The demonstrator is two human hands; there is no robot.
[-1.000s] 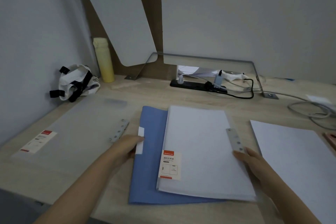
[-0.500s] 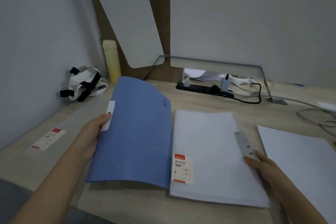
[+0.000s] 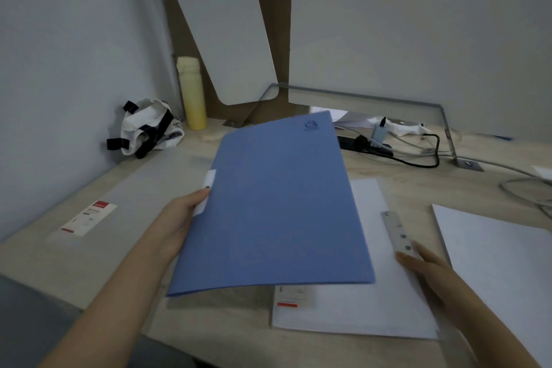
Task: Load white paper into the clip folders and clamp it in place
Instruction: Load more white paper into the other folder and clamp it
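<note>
Closing the blue folder cover point(image 3: 274, 203) over the loaded white paper point(image 3: 358, 314), to judge by the tilt above the sheet lying on the wooden desk point(image 3: 388, 170). Nearest: left hand point(image 3: 182, 218) pinching the cover's left edge, thumb on top beside the white tab point(image 3: 210, 179). Right hand point(image 3: 430, 269) well apart from it, fingers straight and flat on the sheet, tips touching the lower end of the metal clip bar point(image 3: 395, 231).

Best to pin that sheet right up to the cover's landing, then to slide the fingers out sideways. Lower slowly, without flapping, to avoid skewing the paper under the bar. Bar snapped tight or not: cannot tell; worth checking first.

Counted, near to far:
- two hands
- one metal clip bar in view
- two clip folders, the blue one and a translucent grey folder point(image 3: 143, 197) flat at left
- one loose paper stack point(image 3: 501, 266) at right
- one power strip point(image 3: 367, 143)
- one black-strapped white bag point(image 3: 146, 128)
- one yellow bottle point(image 3: 192, 92)
</note>
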